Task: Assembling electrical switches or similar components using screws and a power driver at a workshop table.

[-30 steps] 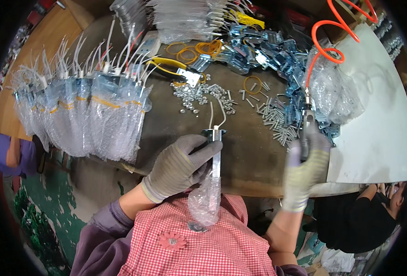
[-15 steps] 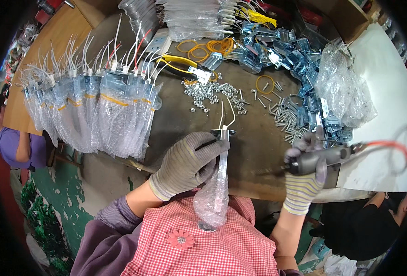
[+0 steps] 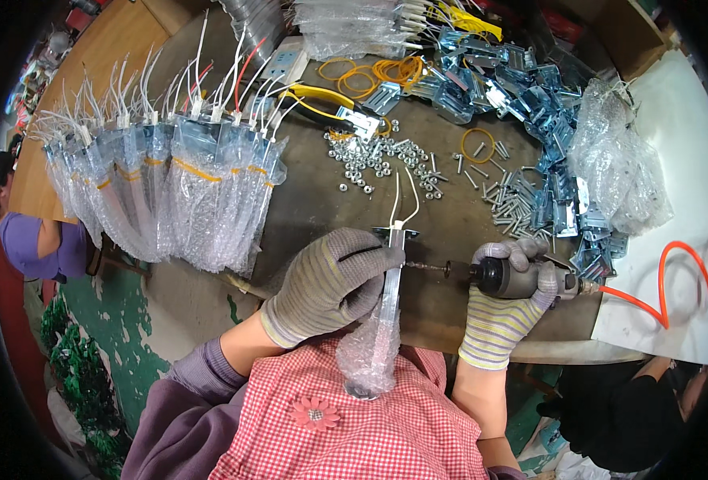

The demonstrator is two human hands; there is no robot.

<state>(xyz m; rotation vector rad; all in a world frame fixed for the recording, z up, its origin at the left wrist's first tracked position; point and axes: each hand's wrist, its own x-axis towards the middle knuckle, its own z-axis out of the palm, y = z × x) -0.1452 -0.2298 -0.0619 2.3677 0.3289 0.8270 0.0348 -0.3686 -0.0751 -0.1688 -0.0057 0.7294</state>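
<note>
My gloved left hand is closed around a slim metal strip with two white wires at its upper end. Bubble wrap covers the strip's lower part, which rests against my checked apron. In my gloved right hand is a black air screwdriver, held level and fed by an orange-red hose. Its bit points left and reaches the upper part of the strip, beside my left fingertips. Whether a screw sits at the bit's tip is too small to tell.
Several bubble-wrapped pieces with wires stand bundled at left. Nuts, screws, rubber bands and yellow-handled pliers lie beyond my hands. Metal brackets pile up at right, beside bubble wrap. Other people sit at both sides.
My right hand has brought the screwdriver left and levelled it, so its bit now meets the strip. My left hand keeps its hold; the view has shifted slightly.
</note>
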